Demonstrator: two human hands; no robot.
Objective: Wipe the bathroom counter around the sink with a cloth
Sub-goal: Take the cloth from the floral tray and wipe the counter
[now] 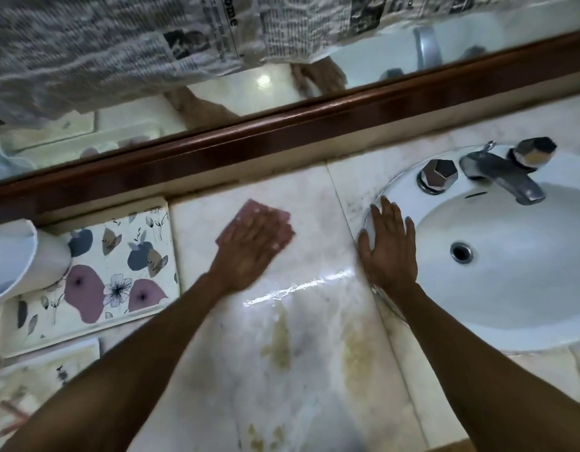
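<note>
While both bare forearms reach in from the near edge over the pale, yellow-stained marble desk (282, 353), the right hand (388, 246) lies flat and open on the left rim of the white oval sink (510, 288). Farther back, the left hand (249, 246) presses flat, fingers spread, on the pink rectangular cloth (259, 212), which lies on the desk between the sink and a floral-printed white tray (125, 256).

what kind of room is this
Most likely a home bathroom: a white oval sink with a chrome faucet set in a marble-look counter, and a wood-framed mirror along the back wall.
</note>
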